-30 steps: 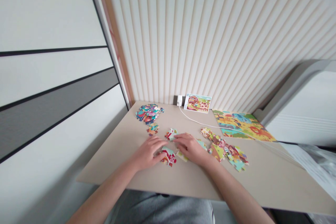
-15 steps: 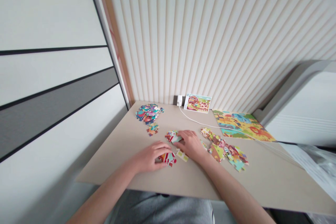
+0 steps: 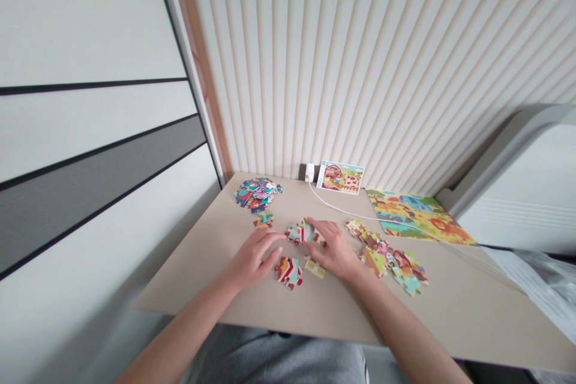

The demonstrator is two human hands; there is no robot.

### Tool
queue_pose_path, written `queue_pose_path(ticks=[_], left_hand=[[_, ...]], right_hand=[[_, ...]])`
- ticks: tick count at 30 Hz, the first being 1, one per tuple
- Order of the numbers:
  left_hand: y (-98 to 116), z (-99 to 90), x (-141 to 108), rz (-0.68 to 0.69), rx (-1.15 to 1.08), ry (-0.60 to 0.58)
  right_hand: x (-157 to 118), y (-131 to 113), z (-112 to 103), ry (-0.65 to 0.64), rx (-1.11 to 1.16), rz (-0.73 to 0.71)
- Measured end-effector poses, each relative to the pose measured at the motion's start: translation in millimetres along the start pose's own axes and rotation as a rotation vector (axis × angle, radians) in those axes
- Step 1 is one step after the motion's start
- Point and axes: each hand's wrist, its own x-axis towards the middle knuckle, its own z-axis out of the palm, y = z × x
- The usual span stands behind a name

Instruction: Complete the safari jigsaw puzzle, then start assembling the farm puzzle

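Left hand (image 3: 252, 259) slid forward beside jigsaw pieces (image 3: 296, 233) touching right hand (image 3: 332, 250).

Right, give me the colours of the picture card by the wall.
The picture card shows a red barn on yellow-orange ground; the head view shows it best.

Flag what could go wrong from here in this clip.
The right hand sits close to the small cream puzzle piece and could nudge it out of place. The left hand is near the red-and-teal pieces, which might scatter if bumped. The white cable lies over the picture sheet; a tug could shift the sheet.
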Motion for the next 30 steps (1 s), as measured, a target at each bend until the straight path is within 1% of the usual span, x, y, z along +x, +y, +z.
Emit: queue_pose_path(ticks=[2, 4, 5, 7, 11, 15, 18, 20, 21, 23, 25, 27, 30], left_hand=[[-5, 2.5, 0, -0.057, 0.023, 0.086], [-9, 5.1, 0, -0.077, 0.042, 0.096], [-10, 6.3, 0, -0.078, 0.055, 0.085], [-10, 7.9, 1, -0.073, 0.087, 0.041], [-7, 9.4, 1, -0.073, 0.13, -0.046], [-9, 10.2, 1, -0.094, 0.13, -0.037], [-12, 10.6, 1, -0.121, 0.134, 0.0], [-14, 10.9, 0, -0.14, 0.134, 0.031], [-15, 11.1, 0, -0.149, 0.133, 0.047], [-17, 11.6, 0, -0.161, 0.13, 0.071], [-18, 12.0, 0, -0.165, 0.125, 0.08], [-18, 12.3, 0, -0.163, 0.119, 0.073], [-18, 12.5, 0, -0.156, 0.114, 0.05]], right_hand=[[-3, -5, 1, -0.12, 0.061, -0.138], [-5, -8, 5, -0.218, 0.066, -0.225], [-5, -9, 7, -0.235, 0.046, -0.232], [-5, -8, 12, -0.221, -0.028, -0.192], [-4, 2, 18, -0.153, -0.159, -0.055], [-2, 8, 20, -0.125, -0.158, 0.044], [-1, 4, 16, -0.06, -0.113, 0.091], [-1, -3, 11, -0.037, -0.038, 0.06], [-1, -8, 9, -0.055, 0.008, 0.021], [-2, -15, 5, -0.141, 0.085, -0.074], [-3, -19, 5, -0.225, 0.105, -0.142], [-3, -17, 8, -0.247, 0.07, -0.154], [-1, -11, 13, -0.206, -0.033, -0.109]])
